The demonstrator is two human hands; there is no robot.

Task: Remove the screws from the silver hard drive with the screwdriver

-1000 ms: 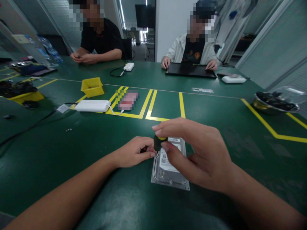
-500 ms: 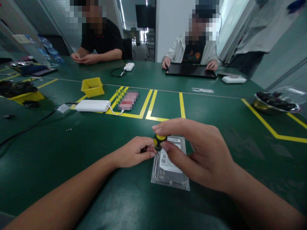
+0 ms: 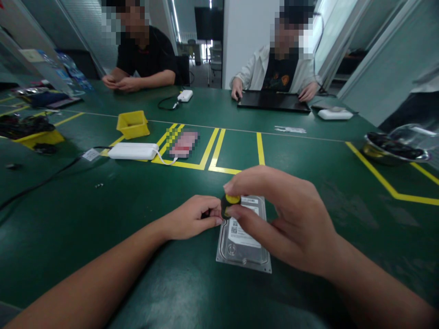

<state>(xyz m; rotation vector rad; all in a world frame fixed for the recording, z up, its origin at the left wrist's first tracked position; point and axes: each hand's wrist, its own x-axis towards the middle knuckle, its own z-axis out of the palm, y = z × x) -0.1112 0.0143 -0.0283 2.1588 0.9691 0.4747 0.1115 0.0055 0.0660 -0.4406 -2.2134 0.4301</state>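
A silver hard drive [image 3: 244,253] with a white label lies flat on the green table. My right hand [image 3: 291,219] pinches the black-and-yellow handle of a screwdriver [image 3: 231,199] between thumb and fingers. The handle stands over the drive's left side; its tip is hidden. My left hand [image 3: 195,217] is closed at the drive's left edge, thumb and curled fingers against it, close beside the screwdriver. Part of the drive's top is hidden behind my right hand.
Several tiny screws [image 3: 99,185] lie at the left. Beyond are a white power bank [image 3: 133,151], a phone [image 3: 184,144] and a yellow bin [image 3: 132,124]. A metal bowl [image 3: 394,148] stands right. Two people sit opposite, one holding a black panel [image 3: 273,100].
The screwdriver handle has turned in my right fingers, which have shifted slightly right. My left hand and the drive stay put. A standing person at the far right has moved further right.
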